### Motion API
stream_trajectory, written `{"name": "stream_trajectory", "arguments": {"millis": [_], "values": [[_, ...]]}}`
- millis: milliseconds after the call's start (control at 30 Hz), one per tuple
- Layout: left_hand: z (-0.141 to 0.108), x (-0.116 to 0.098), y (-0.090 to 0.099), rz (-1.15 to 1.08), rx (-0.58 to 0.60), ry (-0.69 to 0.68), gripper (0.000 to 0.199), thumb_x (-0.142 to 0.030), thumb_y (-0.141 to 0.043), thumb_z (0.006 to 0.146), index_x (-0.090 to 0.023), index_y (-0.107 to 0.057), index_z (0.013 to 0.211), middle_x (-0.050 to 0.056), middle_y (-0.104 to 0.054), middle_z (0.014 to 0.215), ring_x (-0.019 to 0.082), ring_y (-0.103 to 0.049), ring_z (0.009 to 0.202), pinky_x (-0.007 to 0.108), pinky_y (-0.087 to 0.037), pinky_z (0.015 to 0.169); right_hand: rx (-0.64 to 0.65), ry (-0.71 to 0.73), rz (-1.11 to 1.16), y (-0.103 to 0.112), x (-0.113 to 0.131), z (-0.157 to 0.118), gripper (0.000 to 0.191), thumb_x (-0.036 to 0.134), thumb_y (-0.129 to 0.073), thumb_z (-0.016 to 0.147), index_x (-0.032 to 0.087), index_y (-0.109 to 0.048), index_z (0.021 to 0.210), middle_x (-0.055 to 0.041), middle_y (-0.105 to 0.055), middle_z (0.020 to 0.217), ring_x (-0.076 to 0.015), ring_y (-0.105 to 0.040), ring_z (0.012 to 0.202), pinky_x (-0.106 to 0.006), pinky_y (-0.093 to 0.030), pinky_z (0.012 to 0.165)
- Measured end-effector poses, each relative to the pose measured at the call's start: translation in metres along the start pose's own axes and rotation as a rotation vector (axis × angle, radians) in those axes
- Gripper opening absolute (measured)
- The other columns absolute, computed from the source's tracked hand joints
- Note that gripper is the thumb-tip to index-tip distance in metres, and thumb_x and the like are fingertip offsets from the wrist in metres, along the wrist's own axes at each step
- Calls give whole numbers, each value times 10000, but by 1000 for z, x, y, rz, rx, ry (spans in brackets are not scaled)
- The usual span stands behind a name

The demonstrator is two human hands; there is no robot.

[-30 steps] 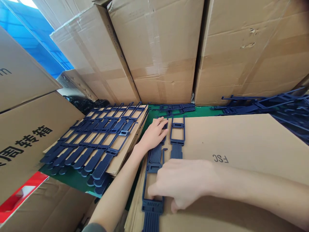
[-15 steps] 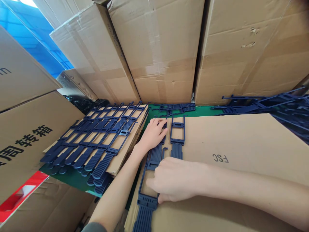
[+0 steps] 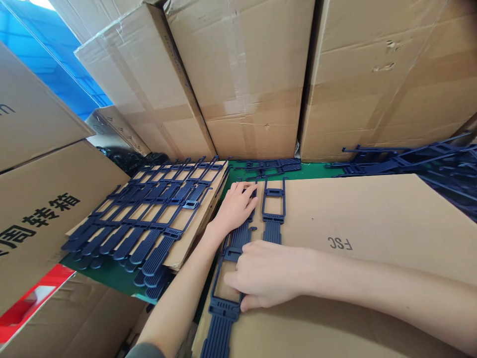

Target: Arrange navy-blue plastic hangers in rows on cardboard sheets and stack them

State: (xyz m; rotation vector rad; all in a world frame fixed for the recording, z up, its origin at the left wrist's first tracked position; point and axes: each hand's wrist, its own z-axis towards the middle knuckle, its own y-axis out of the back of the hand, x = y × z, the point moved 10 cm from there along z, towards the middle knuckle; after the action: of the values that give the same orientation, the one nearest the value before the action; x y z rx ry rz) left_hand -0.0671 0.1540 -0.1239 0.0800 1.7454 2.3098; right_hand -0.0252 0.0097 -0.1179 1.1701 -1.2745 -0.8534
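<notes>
On the cardboard sheet (image 3: 372, 214) lie dark blue slotted plastic frames with ribbed tongues. My right hand (image 3: 274, 273) is closed at the right side bar of the nearest plastic frame (image 3: 224, 309), fingers curled and partly hidden. Farther along the same column, my left hand (image 3: 236, 206) rests on another frame's upper end. Its fingers are stretched and the thumb stands apart; the hand covers much of that part. Just to the right lies a separate plastic frame (image 3: 274, 219), flat on the sheet, its lower end hidden behind my right hand.
Left of the sheet, a cardboard stack (image 3: 179, 258) bears rows of similar blue frames. More lie in a tangled pile (image 3: 402, 159) at far right and a small group (image 3: 274, 166) at the back. Tall cartons (image 3: 242, 79) line the rear of the green table (image 3: 313, 170).
The nearest frame has shifted slightly left, and my right hand has shifted with it. My left hand stays in practically the same place.
</notes>
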Motion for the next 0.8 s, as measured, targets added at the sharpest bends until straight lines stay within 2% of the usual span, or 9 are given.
{"name": "stream_trajectory", "arguments": {"millis": [633,733,800], "values": [[-1,-1,1,36,24,38,377,-311,-424,954,-190,-501,1302,109,-506,1281,274,-444,1140,437,-403,957,-3,13,0,1,0,-2,297,416,-629,843,143,-682,947,-82,-707,768,-218,-639,678,-279,-223,447],[-2,0,1,30,17,40,372,-307,-422,953,-201,-502,1301,105,-508,1275,275,-443,1143,440,-400,954,-16,36,97,5,-1,-4,300,431,-618,853,160,-673,967,-61,-700,771,-186,-614,662,-266,-255,466],[-2,1,0,26,13,33,377,-310,-419,954,-197,-500,1304,104,-507,1274,271,-439,1147,436,-388,974,-53,57,228,16,-5,-8,295,440,-600,864,178,-665,981,-25,-686,749,-151,-589,640,-247,-297,493]]}}
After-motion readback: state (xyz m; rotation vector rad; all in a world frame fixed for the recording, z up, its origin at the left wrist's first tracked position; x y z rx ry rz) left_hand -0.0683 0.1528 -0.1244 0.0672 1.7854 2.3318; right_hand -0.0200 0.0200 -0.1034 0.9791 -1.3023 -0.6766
